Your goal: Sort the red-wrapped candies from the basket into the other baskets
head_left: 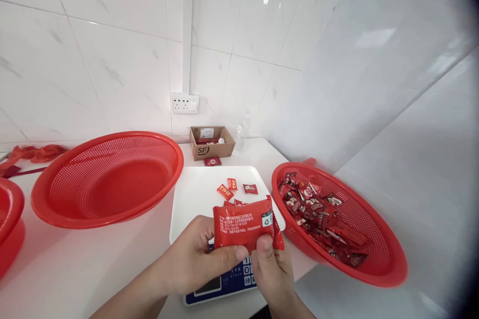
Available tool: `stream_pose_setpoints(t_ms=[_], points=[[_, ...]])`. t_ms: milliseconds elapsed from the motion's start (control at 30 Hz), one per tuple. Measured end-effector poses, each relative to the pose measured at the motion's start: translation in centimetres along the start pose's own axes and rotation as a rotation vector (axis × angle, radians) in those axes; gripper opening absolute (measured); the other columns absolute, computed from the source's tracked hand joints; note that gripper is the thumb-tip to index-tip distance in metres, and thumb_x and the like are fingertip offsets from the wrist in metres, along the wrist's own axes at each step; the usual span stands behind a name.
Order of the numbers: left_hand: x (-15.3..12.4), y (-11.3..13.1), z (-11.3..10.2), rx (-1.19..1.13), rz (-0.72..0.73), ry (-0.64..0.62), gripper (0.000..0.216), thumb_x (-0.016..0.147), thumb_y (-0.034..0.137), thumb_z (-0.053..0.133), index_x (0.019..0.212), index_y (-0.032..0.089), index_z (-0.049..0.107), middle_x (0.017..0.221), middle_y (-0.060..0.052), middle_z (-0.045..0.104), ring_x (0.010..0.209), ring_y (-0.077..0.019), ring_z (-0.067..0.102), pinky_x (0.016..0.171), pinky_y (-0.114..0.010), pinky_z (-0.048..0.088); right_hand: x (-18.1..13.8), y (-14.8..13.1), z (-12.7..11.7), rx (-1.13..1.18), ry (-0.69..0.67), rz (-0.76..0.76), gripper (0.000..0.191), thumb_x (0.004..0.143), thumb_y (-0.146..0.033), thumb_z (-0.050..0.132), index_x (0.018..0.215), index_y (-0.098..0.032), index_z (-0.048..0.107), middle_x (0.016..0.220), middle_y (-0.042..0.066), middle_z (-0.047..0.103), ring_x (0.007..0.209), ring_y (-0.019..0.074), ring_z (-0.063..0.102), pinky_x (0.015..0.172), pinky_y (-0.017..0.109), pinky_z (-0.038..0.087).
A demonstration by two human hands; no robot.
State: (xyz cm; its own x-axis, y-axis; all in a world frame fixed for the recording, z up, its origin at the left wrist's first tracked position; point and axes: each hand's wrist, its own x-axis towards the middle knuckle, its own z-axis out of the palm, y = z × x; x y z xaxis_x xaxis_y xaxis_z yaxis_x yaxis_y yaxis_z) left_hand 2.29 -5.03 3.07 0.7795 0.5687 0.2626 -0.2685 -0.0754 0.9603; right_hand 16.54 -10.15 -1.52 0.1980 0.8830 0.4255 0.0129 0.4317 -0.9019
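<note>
Between my two hands is a red snack packet [243,223] with white print, held up over the front of a digital scale. My left hand [200,256] grips its left side, thumb along the lower edge. My right hand [272,266] pinches its right side, where another red wrapper edge shows behind. Several small red packets [250,188] lie on the scale's white pan [194,194], some partly hidden by the held packet. Below my hands the scale's blue keypad panel [226,284] is partly covered.
A red basket [389,264] of wrapped snacks stands right. On the left are a large red basket [41,204], part of another red basket [11,197] and red cloth [41,153]. Behind the scale sit a cardboard box [220,150], a dark red packet [212,161] and a clear bottle [242,132].
</note>
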Motion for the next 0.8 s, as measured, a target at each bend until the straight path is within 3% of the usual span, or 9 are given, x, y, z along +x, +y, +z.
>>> stream_pose_setpoints(t_ms=[233,433,500,600,700,800], points=[[0.2,0.2,0.1,0.045,0.031,-0.002,0.032,0.089,0.037,0.053,0.113,0.02,0.064,0.104,-0.006,0.067,0.093,-0.021,0.059,0.086,-0.032,0.046,0.1,-0.4,0.0,-0.091,0.038,-0.016,0.043,0.091,-0.052,0.038,0.107,-0.024,0.066,0.082,0.008,0.072,0.09,0.0255,0.066,0.074,0.036,0.055],[0.8,-0.2,0.2,0.217,-0.013,0.162,0.028,0.09,0.037,0.048,0.082,0.016,0.064,0.078,-0.002,0.066,0.071,-0.0149,0.059,0.068,-0.024,0.047,0.6,-1.2,-1.0,-0.215,-0.077,-0.006,0.048,0.09,-0.055,0.036,0.076,-0.021,0.068,0.063,0.005,0.066,0.059,0.0173,0.062,0.05,0.025,0.05],[0.8,0.0,-0.8,0.364,-0.005,0.285,0.029,0.088,0.039,0.051,0.074,0.016,0.061,0.071,-0.002,0.064,0.066,-0.0149,0.057,0.063,-0.023,0.047,0.6,-1.0,-1.8,-0.283,-0.099,0.016,0.047,0.09,-0.053,0.038,0.071,-0.02,0.066,0.062,0.004,0.064,0.057,0.0154,0.059,0.05,0.024,0.047],[-0.1,0.3,-3.3,0.662,-0.07,0.565,0.031,0.084,0.046,0.052,0.072,0.018,0.057,0.068,-0.002,0.063,0.062,-0.0167,0.056,0.055,-0.024,0.044,0.1,-0.1,-3.5,-0.322,-0.071,0.087,0.046,0.09,-0.051,0.039,0.066,-0.019,0.062,0.059,0.002,0.06,0.056,0.0143,0.055,0.053,0.023,0.046],[-2.0,0.8,-6.2,1.086,-0.315,0.857,0.035,0.084,0.051,0.046,0.067,0.021,0.052,0.061,-0.002,0.06,0.056,-0.0197,0.057,0.048,-0.025,0.039,-0.5,0.9,-5.3,-0.325,0.006,0.153,0.046,0.088,-0.053,0.04,0.063,-0.02,0.06,0.058,0.001,0.058,0.054,0.0144,0.053,0.053,0.024,0.044],[-4.1,1.4,-8.4,1.397,-0.531,0.996,0.038,0.086,0.052,0.038,0.066,0.022,0.051,0.065,-0.004,0.062,0.059,-0.0232,0.059,0.043,-0.024,0.034,-0.7,1.6,-6.7,-0.334,0.035,0.189,0.045,0.088,-0.052,0.04,0.061,-0.021,0.058,0.054,0.0,0.054,0.05,0.0139,0.049,0.048,0.023,0.041]])
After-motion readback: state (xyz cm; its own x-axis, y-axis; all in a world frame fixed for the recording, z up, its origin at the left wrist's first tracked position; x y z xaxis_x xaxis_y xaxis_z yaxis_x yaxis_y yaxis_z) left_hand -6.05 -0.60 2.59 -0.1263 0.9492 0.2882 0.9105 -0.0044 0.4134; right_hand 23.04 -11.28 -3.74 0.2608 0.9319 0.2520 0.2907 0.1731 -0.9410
